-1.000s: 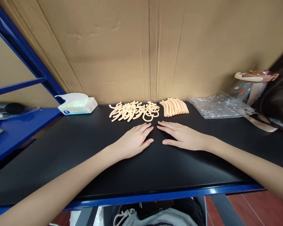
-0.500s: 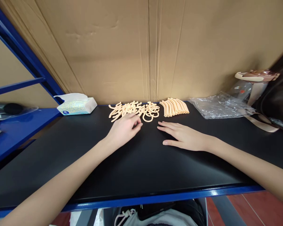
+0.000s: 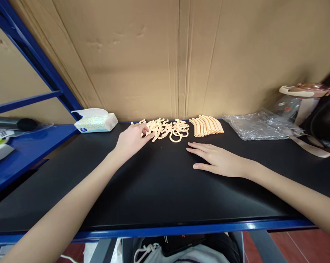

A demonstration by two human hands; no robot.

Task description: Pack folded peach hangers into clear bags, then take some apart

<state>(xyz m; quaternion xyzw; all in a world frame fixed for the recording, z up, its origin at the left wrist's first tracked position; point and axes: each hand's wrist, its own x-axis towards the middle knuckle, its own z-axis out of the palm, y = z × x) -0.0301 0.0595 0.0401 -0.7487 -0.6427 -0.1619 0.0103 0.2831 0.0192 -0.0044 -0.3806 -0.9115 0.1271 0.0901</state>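
Observation:
A loose pile of cream-coloured, hook-shaped thin pieces (image 3: 175, 136) lies near the back of the black table. My left hand (image 3: 132, 140) is at the pile's left end, fingers curled in among the pieces and thumb close to them. Whatever is between those fingertips is hidden. Just right of the pile, several cream curved tubes (image 3: 207, 126) lie side by side in a neat row. My right hand (image 3: 218, 159) rests palm down in front of the tubes, fingers stretched and thumb apart, touching only the tabletop.
A tissue pack (image 3: 96, 122) sits at the back left, by a blue metal frame (image 3: 41, 65). Crumpled clear plastic (image 3: 260, 126) and a strapped bottle (image 3: 304, 91) are at the back right. A cardboard wall (image 3: 143, 62) closes off the back.
My left hand has shifted left along the pile, uncovering pieces in its middle. My right hand stays in place on the table. The view has turned slightly left.

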